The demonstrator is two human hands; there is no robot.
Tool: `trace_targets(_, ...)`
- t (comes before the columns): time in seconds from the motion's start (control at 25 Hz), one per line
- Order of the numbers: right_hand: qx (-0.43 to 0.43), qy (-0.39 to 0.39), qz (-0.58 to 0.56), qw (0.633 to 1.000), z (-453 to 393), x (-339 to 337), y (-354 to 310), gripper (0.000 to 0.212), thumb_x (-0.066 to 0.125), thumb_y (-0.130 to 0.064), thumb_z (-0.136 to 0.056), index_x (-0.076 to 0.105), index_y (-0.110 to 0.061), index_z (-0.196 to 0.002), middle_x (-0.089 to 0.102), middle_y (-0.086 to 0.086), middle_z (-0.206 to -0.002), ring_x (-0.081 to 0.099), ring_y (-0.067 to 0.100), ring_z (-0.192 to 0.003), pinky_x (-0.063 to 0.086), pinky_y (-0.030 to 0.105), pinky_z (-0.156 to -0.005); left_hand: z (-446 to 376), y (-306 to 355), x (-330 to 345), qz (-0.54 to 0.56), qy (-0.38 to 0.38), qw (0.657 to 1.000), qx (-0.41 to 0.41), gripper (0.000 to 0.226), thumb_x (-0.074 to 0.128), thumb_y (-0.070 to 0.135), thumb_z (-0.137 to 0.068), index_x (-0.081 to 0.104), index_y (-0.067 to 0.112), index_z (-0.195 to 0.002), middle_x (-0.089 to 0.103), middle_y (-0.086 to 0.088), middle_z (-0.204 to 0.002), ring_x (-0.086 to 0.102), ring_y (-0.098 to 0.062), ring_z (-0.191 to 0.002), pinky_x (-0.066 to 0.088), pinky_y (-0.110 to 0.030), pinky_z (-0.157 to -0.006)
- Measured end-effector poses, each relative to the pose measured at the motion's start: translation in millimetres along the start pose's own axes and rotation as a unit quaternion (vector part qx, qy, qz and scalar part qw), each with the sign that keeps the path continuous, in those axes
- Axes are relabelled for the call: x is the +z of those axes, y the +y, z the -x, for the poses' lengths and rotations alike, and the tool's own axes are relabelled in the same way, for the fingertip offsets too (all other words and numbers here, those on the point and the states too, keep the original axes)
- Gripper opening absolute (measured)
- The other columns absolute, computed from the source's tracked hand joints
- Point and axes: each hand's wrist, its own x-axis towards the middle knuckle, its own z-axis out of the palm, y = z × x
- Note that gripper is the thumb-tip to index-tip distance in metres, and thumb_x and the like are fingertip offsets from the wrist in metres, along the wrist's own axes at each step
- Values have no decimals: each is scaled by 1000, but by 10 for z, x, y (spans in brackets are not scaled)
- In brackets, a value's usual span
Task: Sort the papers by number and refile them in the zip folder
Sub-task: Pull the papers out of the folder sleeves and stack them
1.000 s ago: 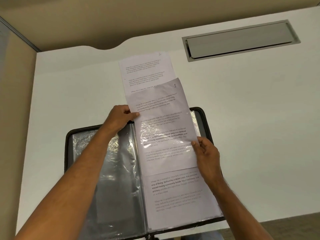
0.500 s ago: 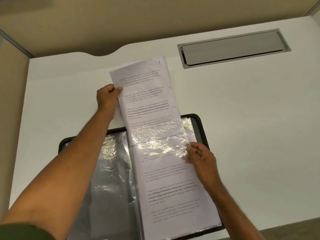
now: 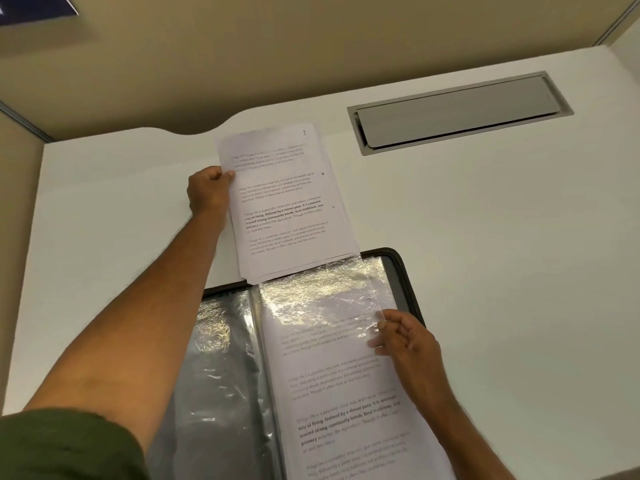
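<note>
So the left hand (image 3: pixel 209 192) was pinching the left edge of a loose sheet (image 3: pixel 284 202) lying on top of a small stack of papers (image 3: pixel 341 216) on the desk (image 3: pixel 502 254), just past the top edge of the open zip folder (image 3: pixel 403 271). The right hand (image 3: pixel 403 341) had its fingers curled on the outer edge of a clear plastic sleeve (image 3: pixel 322 306) in the folder's right half, with another printed page (image 3: pixel 346 410) inside it.

What could go wrong, I'd guess: the stack looked a bit fanned at its lower edge, so dragging the top sheet could skew the ones under it and mess up the order. The sleeve was crinkly and glary, so a page could catch on its mouth and crease. The number in the sheet's top right corner was too small for me to read, so misfiling seemed possible too.

Surface was a plain white desk with a grey cable hatch (image 3: pixel 457 110) at upper right of the frame, beige partition walls (image 3: pixel 311 46) behind and at the left. A green sleeve (image 3: pixel 62 448) showed at lower left.
</note>
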Motion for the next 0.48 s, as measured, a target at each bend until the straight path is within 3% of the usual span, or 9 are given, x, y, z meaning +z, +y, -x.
trace_targets(0.12, -1, 0, 8, 1000, -13, -1, 5, 17, 60, -20, -105, 70, -23, -118, 79, 0, -92, 77, 17, -85, 63, 29, -77, 50, -19, 15, -110, -6, 994, 24, 27, 67, 32, -95, 70, 18, -118, 73, -2, -118, 67, -27, -107, 53, -46, -98)
trace_targets(0.28, -3, -7, 3, 1000, 31, -16, -52, 17, 61, -20, -104, 69, -21, -119, 79, -1, -96, 77, 17, -87, 63, 31, -79, 258, -107, -104, -189, -68, 978, 53, 67, 58, 59, -87, 51, 22, -143, 58, -5, -143, 52, -31, -131, 46, -55, -108)
trace_targets(0.36, -4, -8, 5, 1000, 59, -39, -99, 17, 62, -21, -104, 68, -22, -120, 78, -2, -100, 77, 17, -88, 63, 31, -79, 595, -156, -191, -237, -72, 964, 95, 57, 59, 47, -98, 48, 22, -148, 48, -6, -151, 40, -31, -139, 36, -53, -114)
trace_targets(0.48, 39, -47, 32, 998, 215, -102, -214, 16, 63, -28, -103, 70, -25, -117, 79, -3, -105, 77, 16, -89, 64, 35, -78, 1325, -321, -425, -235, -57, 957, 159, 38, 61, 36, -100, 59, 24, -137, 48, -2, -149, 38, -27, -138, 32, -48, -112)
